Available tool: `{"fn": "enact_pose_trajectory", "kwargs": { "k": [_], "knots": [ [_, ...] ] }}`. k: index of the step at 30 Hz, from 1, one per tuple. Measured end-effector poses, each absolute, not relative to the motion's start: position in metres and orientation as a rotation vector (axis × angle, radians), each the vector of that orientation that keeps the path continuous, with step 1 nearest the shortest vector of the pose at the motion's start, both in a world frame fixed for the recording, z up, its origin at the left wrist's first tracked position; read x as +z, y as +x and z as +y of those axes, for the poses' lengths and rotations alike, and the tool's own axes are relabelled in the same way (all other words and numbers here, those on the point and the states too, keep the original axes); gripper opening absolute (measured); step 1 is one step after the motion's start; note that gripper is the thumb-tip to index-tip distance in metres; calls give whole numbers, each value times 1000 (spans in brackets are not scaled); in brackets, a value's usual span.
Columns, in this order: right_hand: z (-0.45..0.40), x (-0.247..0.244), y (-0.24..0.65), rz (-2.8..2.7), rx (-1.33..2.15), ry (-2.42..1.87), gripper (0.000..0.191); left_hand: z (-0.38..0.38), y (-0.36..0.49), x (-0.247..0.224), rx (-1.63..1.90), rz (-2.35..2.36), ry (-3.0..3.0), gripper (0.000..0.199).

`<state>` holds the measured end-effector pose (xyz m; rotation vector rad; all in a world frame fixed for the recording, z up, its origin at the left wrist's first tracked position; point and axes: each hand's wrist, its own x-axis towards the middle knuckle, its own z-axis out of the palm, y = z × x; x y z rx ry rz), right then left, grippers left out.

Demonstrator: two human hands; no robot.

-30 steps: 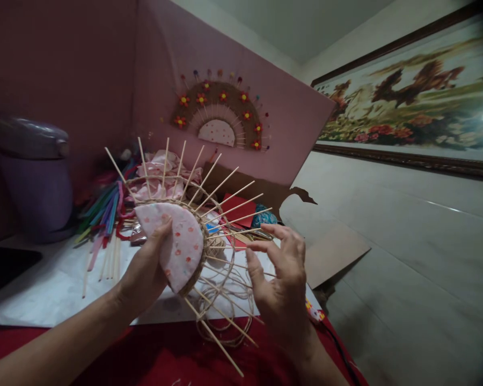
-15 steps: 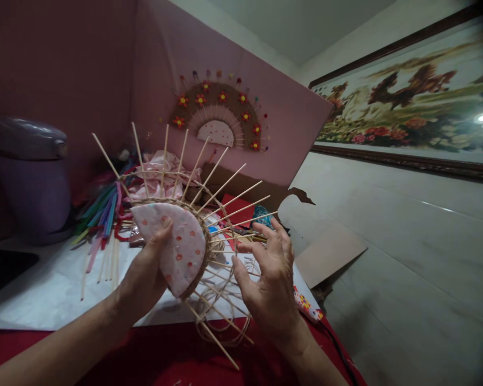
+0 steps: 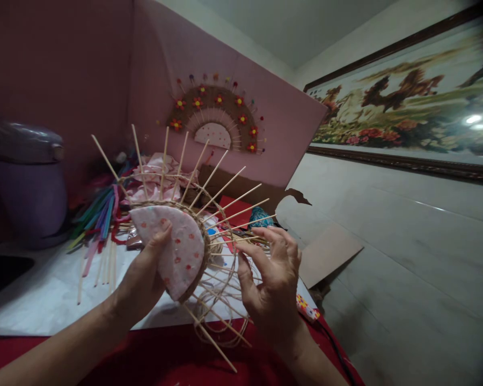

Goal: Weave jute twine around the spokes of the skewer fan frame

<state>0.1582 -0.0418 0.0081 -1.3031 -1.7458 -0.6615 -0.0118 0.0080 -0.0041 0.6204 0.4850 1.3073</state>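
My left hand (image 3: 145, 268) grips a half-round panel (image 3: 183, 252) covered in white cloth with small red prints, thumb on its face and fingers hidden behind. Thin wooden sticks (image 3: 217, 171) fan out from its curved edge, where rows of brown twine (image 3: 204, 230) are woven close. A looser strand of twine (image 3: 209, 197) winds between the sticks farther out and runs down to my right hand (image 3: 271, 273). There the thumb and forefinger pinch it beside the right-hand sticks, the other fingers bent above. Slack loops of twine (image 3: 221, 335) hang below the panel.
A finished-looking fan with red flowers (image 3: 219, 99) is on the pink board (image 3: 282, 118) behind. Pipe cleaners (image 3: 100, 220) and loose sticks lie left, near a purple container (image 3: 28, 182). Blue yarn (image 3: 261, 217) and a flower-patterned tool with a cord (image 3: 307, 308) are at right.
My right hand has shifted slightly right, its thumb and forefinger closing nearer together on the twine. My left hand keeps its grip on the panel. The view has tilted a little.
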Motion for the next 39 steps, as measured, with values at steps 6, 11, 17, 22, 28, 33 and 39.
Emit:
{"fn": "enact_pose_trajectory", "kwargs": {
  "k": [6, 11, 17, 22, 28, 33, 39],
  "knots": [
    [-39, 7, 159, -1802, -725, -1331, 22, 7, -13, -4, 1277, 474, 630, 23],
    [-39, 8, 159, -1792, -767, -1331, 22, 6, -13, -4, 1264, 480, 627, 26],
    [-37, 11, 158, -1786, -782, -1347, 23, 4, -14, -2, 1250, 443, 630, 23],
    [-35, 12, 160, -1787, -790, -1334, 21, 9, -13, -7, 1277, 455, 619, 26],
    [-35, 13, 161, -1806, -816, -1364, 22, 12, -12, -11, 1299, 466, 590, 23],
    [-41, 17, 178, -1653, -821, -1259, 19, 14, -14, -10, 1292, 509, 564, 24],
    [-40, 6, 245, -1439, -574, -1450, 15, 18, -14, -6, 1352, 493, 523, 23]
  ]
}}
